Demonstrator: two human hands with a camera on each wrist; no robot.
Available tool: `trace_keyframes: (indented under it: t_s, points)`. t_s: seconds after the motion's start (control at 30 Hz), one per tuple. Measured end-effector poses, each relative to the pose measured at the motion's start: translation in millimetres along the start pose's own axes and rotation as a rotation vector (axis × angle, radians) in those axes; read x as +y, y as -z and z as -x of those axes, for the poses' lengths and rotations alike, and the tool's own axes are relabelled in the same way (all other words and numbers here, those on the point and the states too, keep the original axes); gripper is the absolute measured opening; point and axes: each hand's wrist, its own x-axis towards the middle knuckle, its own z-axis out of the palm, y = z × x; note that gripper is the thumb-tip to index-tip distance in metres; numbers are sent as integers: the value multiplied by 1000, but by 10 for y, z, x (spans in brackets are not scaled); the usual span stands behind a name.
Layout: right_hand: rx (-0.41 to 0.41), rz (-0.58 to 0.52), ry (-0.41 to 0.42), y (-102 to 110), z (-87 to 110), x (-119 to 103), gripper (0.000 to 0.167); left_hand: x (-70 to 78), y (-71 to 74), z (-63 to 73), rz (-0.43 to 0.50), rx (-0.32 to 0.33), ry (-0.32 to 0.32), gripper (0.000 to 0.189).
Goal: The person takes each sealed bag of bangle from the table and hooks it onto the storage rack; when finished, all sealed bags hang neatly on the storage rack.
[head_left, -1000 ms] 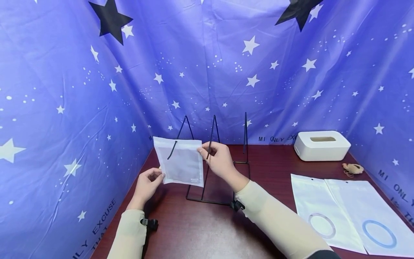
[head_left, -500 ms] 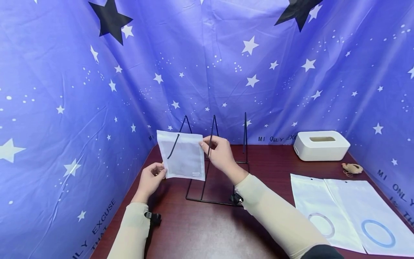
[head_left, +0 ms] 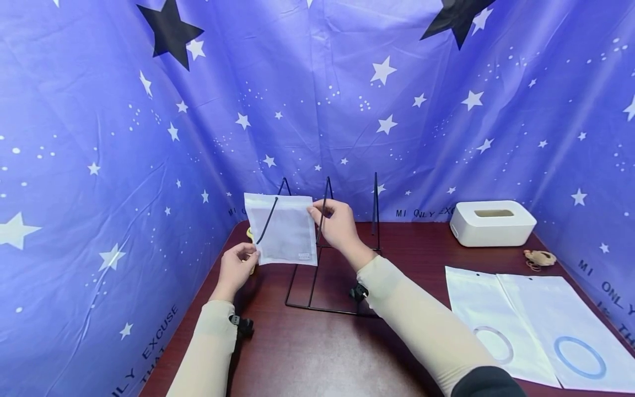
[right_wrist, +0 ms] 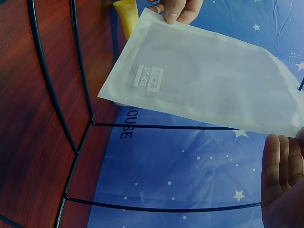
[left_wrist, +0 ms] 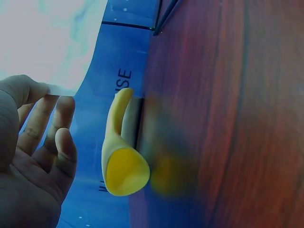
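Note:
A small white zip bag (head_left: 290, 231) is held upright by both hands at a black wire rack (head_left: 310, 300). The rack's left prong (head_left: 268, 218) runs through the bag's top edge and slants down in front of it. My left hand (head_left: 236, 271) pinches the bag's lower left corner between thumb and fingers. At the upper right edge, my right hand (head_left: 339, 227) pinches the bag, beside the rack's middle prong (head_left: 324, 207). Printed labels (right_wrist: 154, 79) show on the bag's lower corner in the right wrist view.
Behind my left hand stands a yellow curved object with a round cupped end (left_wrist: 127, 171). Two larger white bags (head_left: 585, 309) with ring prints lie at the right. Behind them are a white tissue box (head_left: 491, 231) and a small tan item (head_left: 541, 258). Star-printed cloth (head_left: 322, 82) surrounds the table.
Both hands have lifted the white zip bag upward and slightly right, its top edge moving farther back along the left prong. More of the yellow object shows beside the bag.

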Motion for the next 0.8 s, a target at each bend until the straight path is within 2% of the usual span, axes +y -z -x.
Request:
trace_keyframes:
  t_s: [0.27, 0.5, 0.8]
  points:
    - [23, 23, -18, 3, -78, 47, 16, 23, -54, -82, -38, 30, -16, 9]
    - [31, 34, -36, 1, -109, 73, 16, 54, -108, -124, -75, 53, 22, 14]
    - [12, 44, -31, 23, -104, 49, 13, 65, -115, -136, -98, 55, 30, 17]
